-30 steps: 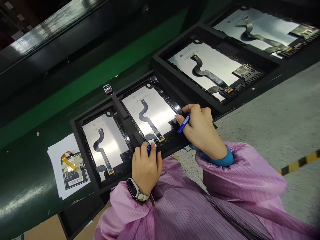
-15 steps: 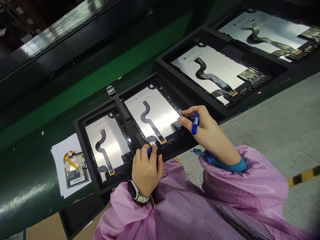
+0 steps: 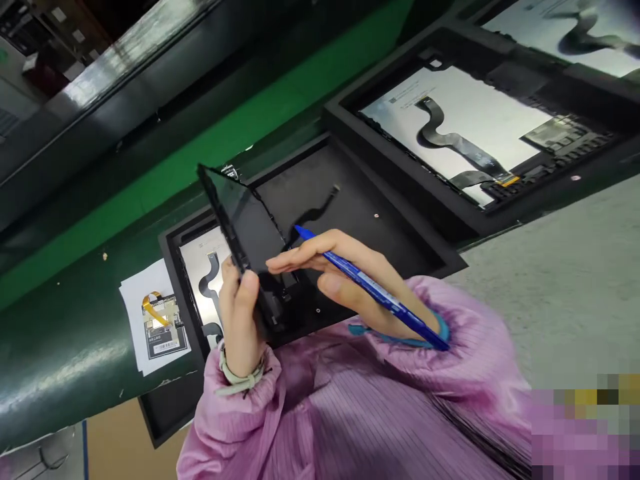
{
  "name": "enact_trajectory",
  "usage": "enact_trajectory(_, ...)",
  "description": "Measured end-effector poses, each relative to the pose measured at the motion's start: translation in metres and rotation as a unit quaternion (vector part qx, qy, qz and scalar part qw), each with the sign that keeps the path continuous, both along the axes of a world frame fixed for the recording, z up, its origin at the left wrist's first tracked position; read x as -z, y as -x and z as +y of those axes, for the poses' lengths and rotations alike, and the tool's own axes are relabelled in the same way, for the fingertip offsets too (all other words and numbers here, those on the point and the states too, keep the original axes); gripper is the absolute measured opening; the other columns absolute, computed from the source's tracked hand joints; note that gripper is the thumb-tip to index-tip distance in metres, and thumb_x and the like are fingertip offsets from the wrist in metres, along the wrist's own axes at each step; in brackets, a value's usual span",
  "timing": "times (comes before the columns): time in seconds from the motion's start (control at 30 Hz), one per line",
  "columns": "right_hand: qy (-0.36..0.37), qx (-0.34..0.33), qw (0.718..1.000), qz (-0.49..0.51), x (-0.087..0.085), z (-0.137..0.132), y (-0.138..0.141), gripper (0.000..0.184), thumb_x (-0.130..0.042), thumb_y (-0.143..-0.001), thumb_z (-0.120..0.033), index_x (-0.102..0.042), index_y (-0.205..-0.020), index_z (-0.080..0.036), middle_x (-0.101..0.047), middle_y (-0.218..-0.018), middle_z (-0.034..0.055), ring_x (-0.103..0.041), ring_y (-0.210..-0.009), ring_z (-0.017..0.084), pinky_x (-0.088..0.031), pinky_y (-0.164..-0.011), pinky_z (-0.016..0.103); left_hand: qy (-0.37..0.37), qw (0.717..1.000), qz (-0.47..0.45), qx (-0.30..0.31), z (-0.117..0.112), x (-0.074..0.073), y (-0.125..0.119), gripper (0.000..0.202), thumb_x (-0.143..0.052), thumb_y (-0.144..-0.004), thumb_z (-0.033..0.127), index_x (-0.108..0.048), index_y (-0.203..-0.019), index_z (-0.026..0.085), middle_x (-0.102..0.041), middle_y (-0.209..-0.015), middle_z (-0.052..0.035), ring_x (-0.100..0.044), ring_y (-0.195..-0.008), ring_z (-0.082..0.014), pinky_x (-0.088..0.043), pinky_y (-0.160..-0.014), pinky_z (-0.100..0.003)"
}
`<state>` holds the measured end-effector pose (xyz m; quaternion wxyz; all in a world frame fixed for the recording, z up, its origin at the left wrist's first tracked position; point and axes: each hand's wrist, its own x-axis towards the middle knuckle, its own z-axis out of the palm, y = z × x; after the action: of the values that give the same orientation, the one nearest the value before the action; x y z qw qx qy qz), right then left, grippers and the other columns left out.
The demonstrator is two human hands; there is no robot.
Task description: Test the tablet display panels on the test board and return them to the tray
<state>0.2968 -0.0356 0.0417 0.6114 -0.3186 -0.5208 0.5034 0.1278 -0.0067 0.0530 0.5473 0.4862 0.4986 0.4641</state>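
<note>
My left hand [image 3: 241, 319] grips the near end of a tablet screen assembly [image 3: 255, 230], which is tipped up on its edge above the foam tray [image 3: 395, 233]. The dark side of the screen faces right, and a black ribbon cable [image 3: 316, 213] shows beyond it. My right hand [image 3: 357, 280] holds a slim blue pen [image 3: 370, 285] lying across it, tip pointing up and left. Its fingers are stretched toward the screen's lower part; I cannot tell if they touch it. A small round speck [image 3: 377, 215] lies on the tray floor.
Another screen with an S-shaped ribbon cable [image 3: 213, 263] lies in the left compartment. To the right, a second black tray [image 3: 345, 120] holds a similar screen. A small circuit part [image 3: 165, 327] rests on white paper [image 3: 131, 287] at the left of the green bench [image 3: 60, 320].
The screen from the middle compartment has been lifted out and tipped up in my left hand. My right hand has moved left and down, its pen now lying along the hand. The view has shifted.
</note>
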Motion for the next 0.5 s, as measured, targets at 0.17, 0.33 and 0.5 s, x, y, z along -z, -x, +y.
enact_trajectory(0.17,0.097,0.207,0.960,0.158,0.036,0.012,0.032,0.039,-0.051,-0.100,-0.058,-0.055,-0.120,-0.025,-0.070,-0.104,0.0040,-0.069,-0.095,0.016,-0.059,-0.086,0.032,0.082,0.995,-0.010,-0.048,0.008,0.003,0.010,0.022,-0.083,-0.072,0.030,-0.066,-0.080,0.020,-0.063,-0.075,0.0020,-0.062,-0.072,-0.0144,-0.052,-0.068,-0.026)
enact_trajectory(0.33,0.183,0.193,0.957,0.117,0.045,0.012,0.031,0.019,-0.066,-0.089,-0.036,-0.056,-0.084,-0.020,-0.059,-0.070,-0.0039,-0.055,-0.061,0.008,-0.047,-0.061,0.022,0.107,0.991,-0.001,-0.084,0.009,0.007,0.011,0.024,-0.076,-0.064,0.026,-0.053,-0.064,0.021,-0.057,-0.064,0.0033,-0.052,-0.055,-0.0115,-0.043,-0.051,-0.024)
enact_trajectory(0.5,0.256,0.094,0.960,0.065,0.037,0.011,0.027,0.031,-0.071,-0.082,-0.033,-0.046,-0.069,-0.020,-0.053,-0.052,-0.0064,-0.046,-0.045,0.007,-0.036,-0.047,0.020,0.124,0.989,-0.007,-0.085,0.010,0.011,0.014,0.017,-0.074,-0.062,0.025,-0.060,-0.072,0.022,-0.055,-0.063,0.0040,-0.050,-0.052,-0.0104,-0.042,-0.048,-0.022)
